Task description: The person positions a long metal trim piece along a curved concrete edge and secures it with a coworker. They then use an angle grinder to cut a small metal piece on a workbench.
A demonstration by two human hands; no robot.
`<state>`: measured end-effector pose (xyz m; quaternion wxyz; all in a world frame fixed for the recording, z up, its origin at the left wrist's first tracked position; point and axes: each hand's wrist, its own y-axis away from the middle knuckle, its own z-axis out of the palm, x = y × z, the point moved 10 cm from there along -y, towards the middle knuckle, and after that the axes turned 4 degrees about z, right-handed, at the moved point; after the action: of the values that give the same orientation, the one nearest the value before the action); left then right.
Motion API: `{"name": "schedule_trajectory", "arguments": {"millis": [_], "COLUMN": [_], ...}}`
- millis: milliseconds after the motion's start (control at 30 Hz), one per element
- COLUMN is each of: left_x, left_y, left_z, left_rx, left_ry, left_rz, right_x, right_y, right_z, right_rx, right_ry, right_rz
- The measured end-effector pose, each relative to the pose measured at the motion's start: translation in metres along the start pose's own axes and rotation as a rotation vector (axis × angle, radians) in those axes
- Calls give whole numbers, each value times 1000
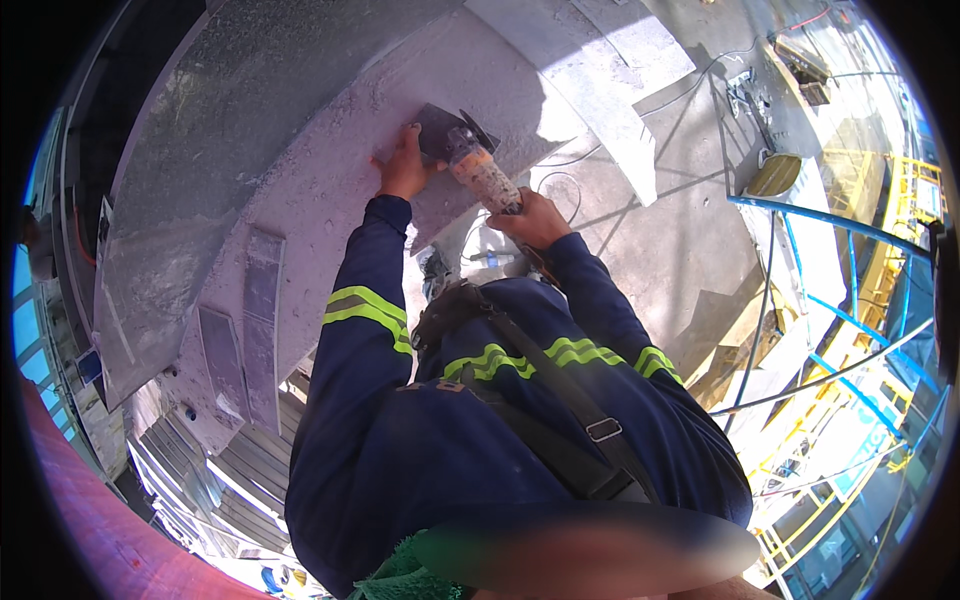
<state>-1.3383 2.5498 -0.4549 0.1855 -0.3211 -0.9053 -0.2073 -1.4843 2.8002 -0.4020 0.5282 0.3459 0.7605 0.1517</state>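
My right hand (540,220) is wrapped round the rear of a worn angle grinder (482,178), its body orange and coated in pale dust. The grinder's dark disc and guard (478,131) stand at the far end, against a small dark grey slab (436,130). My left hand (404,168) grips the near left edge of that slab, thumb and fingers closed on it. Both lie over a dusty, pinkish-grey work surface (340,150). Where the disc meets the slab is too small to make out.
A large grey sheet (215,150) rises on the left, with two narrow offcut strips (262,320) nearby. Pale panels (590,90) lie beyond the grinder. A cable (575,185) loops on the floor right of it. Blue rails (840,220) and yellow scaffolding (905,195) stand right.
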Motion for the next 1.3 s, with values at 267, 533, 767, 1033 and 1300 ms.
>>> {"name": "schedule_trajectory", "arguments": {"millis": [267, 533, 767, 1033, 1300], "left_x": [1, 2, -2, 0, -2], "left_y": [1, 1, -5, -3, -3], "left_z": [-1, -3, 0, -3, 0], "left_rx": [1, -26, -41, -4, -9], "left_ry": [-2, 8, -10, 40, 60], "left_rz": [-16, -44, -63, -50, -51], "right_x": [0, -1, 3, 4, -2], "right_y": [8, 18, 18, 22, 26], "right_z": [-2, -4, -4, -5, -10], "right_rx": [-8, -9, 7, -9, 16], "right_ry": [-16, -20, 28, 19, 45], "right_rz": [7, 16, 31, 56, 44]}}
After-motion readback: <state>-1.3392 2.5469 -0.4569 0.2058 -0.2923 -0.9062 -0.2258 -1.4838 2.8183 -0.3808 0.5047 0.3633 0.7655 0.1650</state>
